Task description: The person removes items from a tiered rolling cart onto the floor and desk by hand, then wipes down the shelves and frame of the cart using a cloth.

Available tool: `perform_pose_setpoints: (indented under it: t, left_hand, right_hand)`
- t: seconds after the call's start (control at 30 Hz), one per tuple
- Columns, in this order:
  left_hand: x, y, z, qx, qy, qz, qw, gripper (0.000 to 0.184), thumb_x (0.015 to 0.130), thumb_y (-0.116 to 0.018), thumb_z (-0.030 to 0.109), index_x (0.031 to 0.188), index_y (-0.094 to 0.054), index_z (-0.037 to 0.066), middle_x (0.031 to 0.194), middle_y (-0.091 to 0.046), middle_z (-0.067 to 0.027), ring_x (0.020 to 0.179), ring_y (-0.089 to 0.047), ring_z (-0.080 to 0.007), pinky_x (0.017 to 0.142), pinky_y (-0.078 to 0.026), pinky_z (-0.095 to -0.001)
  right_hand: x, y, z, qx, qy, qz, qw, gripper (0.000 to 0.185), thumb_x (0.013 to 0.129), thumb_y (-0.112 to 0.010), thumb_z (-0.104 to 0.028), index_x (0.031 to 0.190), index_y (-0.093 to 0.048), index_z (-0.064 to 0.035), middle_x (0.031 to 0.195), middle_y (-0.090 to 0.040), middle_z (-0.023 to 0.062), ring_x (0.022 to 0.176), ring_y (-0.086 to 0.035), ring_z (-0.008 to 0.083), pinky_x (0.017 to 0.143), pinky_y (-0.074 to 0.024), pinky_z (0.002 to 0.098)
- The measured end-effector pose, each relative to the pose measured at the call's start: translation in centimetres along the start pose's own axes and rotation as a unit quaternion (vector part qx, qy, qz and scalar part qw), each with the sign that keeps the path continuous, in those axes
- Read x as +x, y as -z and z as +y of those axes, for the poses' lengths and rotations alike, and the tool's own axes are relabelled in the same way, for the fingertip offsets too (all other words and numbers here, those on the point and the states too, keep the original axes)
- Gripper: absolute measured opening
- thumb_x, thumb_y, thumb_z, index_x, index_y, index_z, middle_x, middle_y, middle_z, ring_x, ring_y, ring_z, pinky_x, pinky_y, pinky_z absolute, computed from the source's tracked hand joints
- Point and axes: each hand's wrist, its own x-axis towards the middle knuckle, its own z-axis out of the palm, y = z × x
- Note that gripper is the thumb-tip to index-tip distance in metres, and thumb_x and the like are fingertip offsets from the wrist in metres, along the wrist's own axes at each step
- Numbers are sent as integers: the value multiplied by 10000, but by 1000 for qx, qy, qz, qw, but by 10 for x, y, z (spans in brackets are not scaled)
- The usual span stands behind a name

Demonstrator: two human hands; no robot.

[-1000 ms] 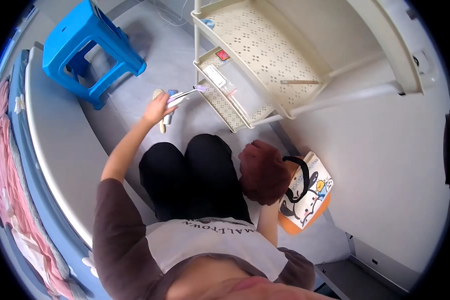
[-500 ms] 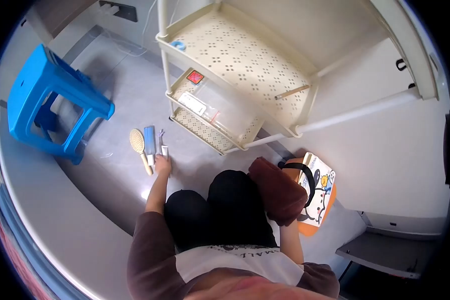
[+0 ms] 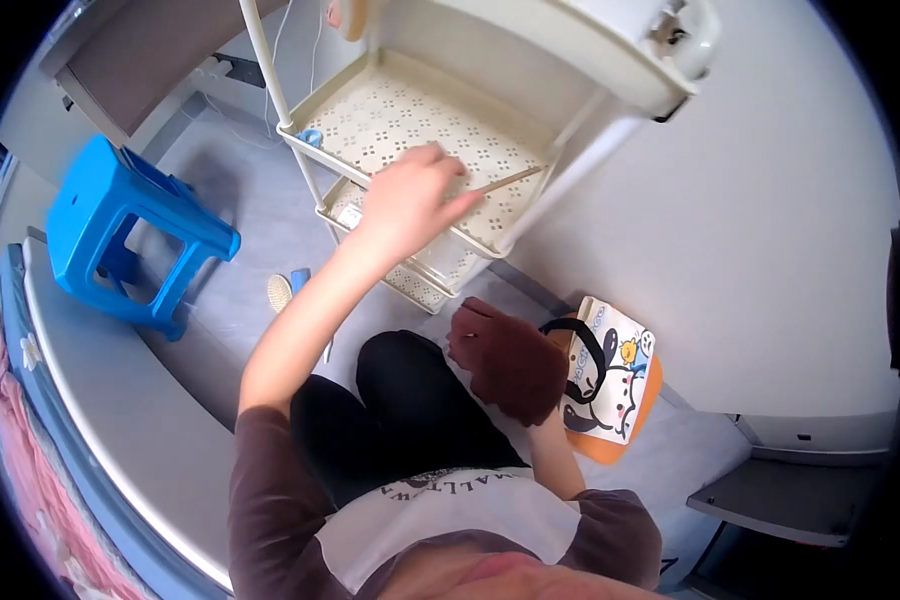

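Left hand (image 3: 410,210): bare, raised over the front edge of a cream storage trolley; fingers (image 3: 440,158) loosely spread and slightly curled, thumb held well out, nothing in the grasp. Thin brown stick (image 3: 513,180): on the trolley's perforated tier (image 3: 410,95), one end close by the thumb tip; contact cannot be told. Right hand: hidden within a dark red cloth (image 3: 510,362), finger spread and grip impossible to tell; the cloth bunches over it beside the right knee, bare forearm below.

Same tier, left front corner: one small blue ring (image 3: 311,138). Tier beneath: white label (image 3: 350,214), partly covered by the left hand and arm. Floor, beyond the left forearm: one pale hairbrush (image 3: 279,293), partly hidden; a blue item (image 3: 300,281) just beside it. Right of the cloth: white cartoon-dog bag (image 3: 615,385) with black strap (image 3: 598,352), against an orange item (image 3: 608,450). Far left: blue plastic stool (image 3: 85,205); pink and blue bedding (image 3: 25,440).
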Motion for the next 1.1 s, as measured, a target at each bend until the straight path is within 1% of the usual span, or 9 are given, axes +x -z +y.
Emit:
perform_pose_setpoints:
  t: [0.13, 0.33, 0.43, 0.47, 0.5, 0.6, 0.73, 0.87, 1.1]
  left_hand:
    - [38, -30, 5, 97, 52, -207, 972, 181, 699, -578, 234, 762, -621, 70, 758, -586, -115, 742, -570, -283, 658, -457, -371]
    - [29, -38, 0, 99, 51, -125, 986, 178, 697, -522, 205, 660, -581, 41, 725, -587, -135, 720, -575, -295, 642, -458, -396]
    - [-4, 15, 1, 150, 41, -19, 988, 114, 737, -533, 166, 761, -571, 61, 771, -562, -118, 755, -563, -290, 627, -461, -391]
    - [-21, 38, -2, 205, 87, -21, 975, 99, 742, -545, 149, 792, -559, 65, 797, -550, -109, 788, -556, -281, 620, -462, -376]
    - [-36, 69, 3, 216, 42, 42, 974, 58, 728, -536, 117, 763, -552, 73, 749, -545, -89, 739, -563, -258, 593, -471, -346]
    - [-58, 157, 4, 235, -10, 124, 964, 117, 678, -606, 48, 788, -567, 59, 732, -544, -81, 706, -537, -255, 599, -448, -343]
    - [-8, 223, 34, 210, -135, 194, 949, 144, 697, -605, 28, 839, -581, 28, 788, -557, -95, 746, -528, -261, 641, -436, -318]
    - [65, 221, 56, 246, -224, 103, 937, 104, 732, -596, 108, 831, -602, 80, 813, -566, -51, 817, -525, -227, 693, -441, -312]
    - [95, 213, 50, 243, -193, -15, 951, 140, 765, -561, 74, 884, -633, 96, 890, -577, -40, 867, -532, -217, 768, -444, -311]
  right_hand:
    - [-7, 20, -3, -15, 15, -5, 1000, 146, 664, -558, -113, 808, -538, -122, 820, -502, 70, 794, -531, 236, 676, -439, 338]
    - [-18, 40, 4, -16, 24, 0, 1000, 95, 643, -558, -104, 736, -542, -119, 767, -498, 80, 745, -538, 258, 640, -452, 352]
    - [-29, 22, 18, -13, 16, 20, 1000, 85, 648, -562, -113, 728, -534, -110, 771, -503, 88, 746, -536, 267, 645, -449, 356]
    - [-31, 20, 21, -13, 4, 35, 999, 84, 649, -561, -115, 727, -533, -110, 769, -504, 86, 746, -536, 266, 644, -449, 356]
    - [-33, 20, 23, -13, -9, 52, 999, 82, 650, -561, -116, 726, -532, -111, 768, -504, 85, 746, -535, 265, 642, -448, 356]
    - [-36, 21, 26, -13, -32, 85, 996, 79, 652, -559, -120, 724, -528, -112, 764, -506, 81, 745, -534, 263, 636, -446, 356]
    - [-36, 20, 27, -11, -38, 114, 993, 74, 655, -556, -126, 720, -523, -115, 759, -508, 76, 745, -532, 260, 628, -444, 356]
    - [-39, 17, 26, -7, -42, 128, 991, 70, 658, -553, -132, 716, -518, -117, 754, -510, 70, 744, -530, 257, 621, -442, 355]
    - [-52, 17, 33, -3, -58, 154, 986, 66, 663, -549, -141, 710, -509, -120, 745, -514, 61, 743, -527, 252, 607, -437, 355]
